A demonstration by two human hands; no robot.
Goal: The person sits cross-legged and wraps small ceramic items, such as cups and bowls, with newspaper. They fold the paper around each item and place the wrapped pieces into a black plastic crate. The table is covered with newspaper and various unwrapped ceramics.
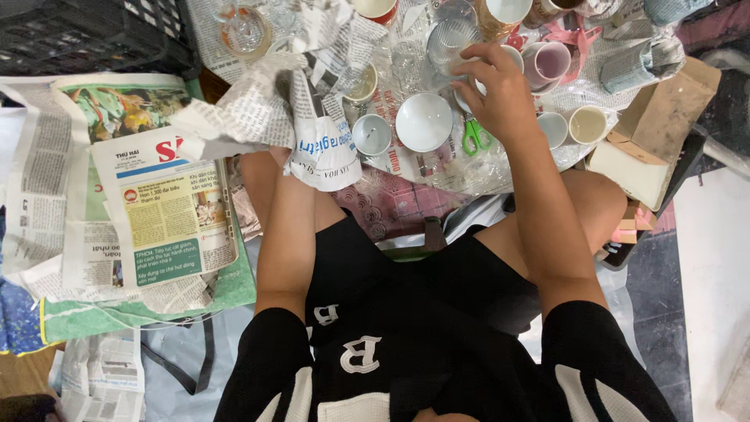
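Even, soft daylight; a sharp, wide-angle view from above.

The scene is lit brightly and evenly, and only faint shadows are cast under the white bowl (424,122) and the cups at the upper centre of the frame. Small glints are seen on the clear glass (451,41) and on the plastic sheet (461,168) beneath it. The pale floor (715,266) at the right edge is nearly washed out. The black crate (86,35) at the upper left is left dark. Slight softness is noticed toward the corners.

Right hand (500,90) curled forward; left hand hidden.
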